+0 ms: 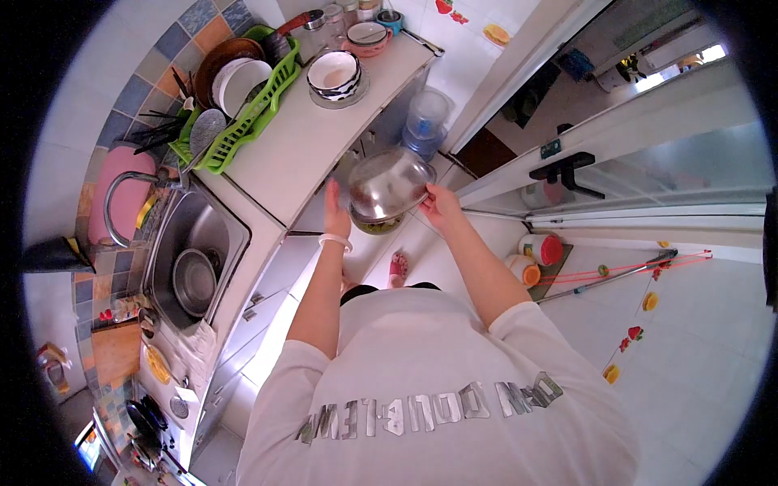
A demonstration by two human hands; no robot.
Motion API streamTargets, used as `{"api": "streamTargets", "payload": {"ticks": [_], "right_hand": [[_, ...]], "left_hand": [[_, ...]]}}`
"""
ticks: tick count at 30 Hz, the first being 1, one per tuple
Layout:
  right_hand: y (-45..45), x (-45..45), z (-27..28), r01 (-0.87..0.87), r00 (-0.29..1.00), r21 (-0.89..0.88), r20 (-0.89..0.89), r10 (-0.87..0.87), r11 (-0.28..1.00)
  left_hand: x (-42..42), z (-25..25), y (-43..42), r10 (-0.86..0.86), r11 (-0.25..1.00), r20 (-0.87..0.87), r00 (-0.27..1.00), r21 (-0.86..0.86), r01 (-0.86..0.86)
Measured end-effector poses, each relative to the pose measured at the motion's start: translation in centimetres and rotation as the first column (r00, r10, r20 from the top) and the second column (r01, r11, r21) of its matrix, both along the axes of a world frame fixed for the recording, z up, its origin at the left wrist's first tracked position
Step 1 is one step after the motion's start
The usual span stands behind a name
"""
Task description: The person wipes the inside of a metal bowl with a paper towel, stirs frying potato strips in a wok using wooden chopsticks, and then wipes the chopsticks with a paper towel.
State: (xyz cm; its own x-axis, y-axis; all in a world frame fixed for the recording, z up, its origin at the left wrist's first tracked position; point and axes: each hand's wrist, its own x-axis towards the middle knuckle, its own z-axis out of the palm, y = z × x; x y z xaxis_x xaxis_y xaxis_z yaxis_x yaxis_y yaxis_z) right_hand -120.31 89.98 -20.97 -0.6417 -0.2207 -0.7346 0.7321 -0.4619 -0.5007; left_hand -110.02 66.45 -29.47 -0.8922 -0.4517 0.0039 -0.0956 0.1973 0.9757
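A shiny metal bowl (387, 185) is held tilted in front of my body. My right hand (440, 204) grips its rim on the right side. At the bowl's left edge my left hand (337, 211) is upright with fingers stretched out, its palm turned toward the bowl; whether it touches the metal I cannot tell. Just under the bowl's near edge something green (378, 225) shows, mostly hidden by the bowl, so its kind is unclear. A pale bracelet (335, 240) circles my left wrist.
On the left, the counter (271, 174) carries a green dish rack (251, 113) and stacked bowls (334, 74). A sink (235, 235) holds a grey pot (194, 282). A water jug (426, 121) stands beyond the bowl. To the right are a glass door (648, 154) and tubs (540, 249).
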Motion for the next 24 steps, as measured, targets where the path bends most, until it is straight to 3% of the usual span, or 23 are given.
{"api": "streamTargets", "payload": {"ticks": [1, 4, 5, 6, 7, 8, 9, 10, 13, 16, 19, 20, 22, 24], "right_hand": [[0.2, 0.1, -0.2, 0.001, 1.000, -0.002, 0.001, -0.001, 1.000], [1.0, 0.1, -1.4, -0.025, 1.000, -0.018, -0.008, 0.025, 1.000], [1.3, 0.1, -1.6, -0.051, 0.999, -0.029, -0.020, 0.051, 0.998], [1.3, 0.1, -1.3, -0.079, 0.996, -0.039, -0.034, 0.077, 0.996], [1.3, 0.2, -1.0, -0.073, 0.997, -0.032, -0.031, 0.072, 0.997], [1.1, 0.3, -0.7, -0.066, 0.998, -0.025, -0.026, 0.066, 0.997], [1.0, 0.3, -0.4, -0.060, 0.998, -0.018, -0.022, 0.060, 0.998], [1.0, 0.2, 0.0, -0.058, 0.998, -0.011, -0.018, 0.057, 0.998], [1.1, 0.1, 0.0, -0.044, 0.999, -0.015, -0.018, 0.044, 0.999], [1.1, -0.2, 0.0, -0.048, 0.998, -0.036, -0.042, 0.046, 0.998], [0.8, -0.3, 0.4, -0.085, 0.994, -0.005, -0.065, 0.085, 0.996], [0.8, -0.4, 0.5, -0.095, 0.993, -0.009, -0.074, 0.094, 0.995], [1.0, -0.4, 0.9, -0.098, 0.993, -0.018, -0.074, 0.097, 0.995], [0.8, -0.4, 1.5, -0.091, 0.994, -0.035, -0.057, 0.088, 0.995]], "left_hand": [[-0.1, 1.7, -0.4, 0.046, 0.992, 0.030, 0.998, -0.122, -0.042], [-1.0, 11.5, 1.0, 0.222, 0.883, -0.160, 0.962, -0.385, -0.268], [-1.6, 11.0, 1.4, 0.251, 0.967, -0.179, 0.951, 0.006, -0.254], [-2.7, 10.5, 1.8, 0.285, 0.898, -0.185, 0.940, 0.396, -0.194], [-3.2, 10.1, 2.0, 0.318, 0.686, -0.177, 0.931, 0.721, -0.097], [-3.0, 9.7, 2.2, 0.070, 0.917, -0.078, 0.994, 0.397, -0.034], [-2.6, 10.0, 2.4, -0.126, 0.992, 0.112, 0.986, 0.034, 0.123], [-2.5, 10.4, 2.5, -0.228, 0.894, 0.352, 0.908, -0.293, 0.338], [-2.8, 11.8, 2.1, 0.078, 0.917, -0.040, 0.996, -0.390, -0.087], [-3.1, 11.5, 1.4, 0.119, 0.901, -0.131, 0.984, -0.401, -0.162], [-3.0, 9.5, 1.0, -0.184, 0.904, 0.223, 0.957, -0.344, 0.253], [-3.0, 9.0, 0.9, -0.050, 0.935, 0.138, 0.989, -0.340, 0.095], [-2.3, 13.0, 1.8, 0.230, 0.931, -0.021, 0.973, -0.287, -0.226], [-2.1, 13.3, 1.6, 0.260, 0.901, -0.152, 0.954, -0.316, -0.296]]}}
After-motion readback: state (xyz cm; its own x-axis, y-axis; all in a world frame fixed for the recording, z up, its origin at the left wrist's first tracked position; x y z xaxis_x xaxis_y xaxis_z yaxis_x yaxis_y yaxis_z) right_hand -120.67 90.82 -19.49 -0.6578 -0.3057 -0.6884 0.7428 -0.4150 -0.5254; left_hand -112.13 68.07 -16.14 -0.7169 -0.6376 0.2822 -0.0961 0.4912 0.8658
